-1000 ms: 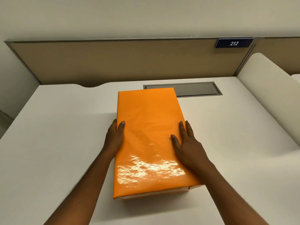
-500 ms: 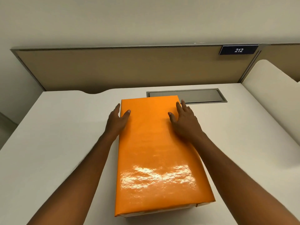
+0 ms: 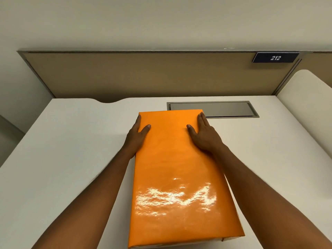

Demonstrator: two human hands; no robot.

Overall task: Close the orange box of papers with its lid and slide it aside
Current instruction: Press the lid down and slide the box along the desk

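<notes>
The orange box point(image 3: 179, 173) lies lengthwise on the white desk point(image 3: 71, 159), running from 6 o'clock at the near edge up toward 12 o'clock, with its glossy orange lid point(image 3: 172, 141) seated flat over the top so that no papers show. Glare from overhead light streaks the lid's near half. The left hand point(image 3: 137, 138) lies along the box's long edge at 9 o'clock near the far corner, fingers extended down the side and thumb spread onto the lid, open and pressing rather than clenched. The right hand point(image 3: 203, 134) rests at 3 o'clock near the opposite far corner, palm flat on the lid, fingers straight and pointing to 12 o'clock, thumb splayed inward; it too is open, flat against the surface. Both forearms reach in from 7 and 5 o'clock. The box's far end just overlaps the near left corner of a grey recessed cable hatch point(image 3: 224, 109) at 1 o'clock. Beyond, a tan partition panel point(image 3: 143, 74) carries a dark plate reading 212 point(image 3: 275, 58) at 2 o'clock.
</notes>
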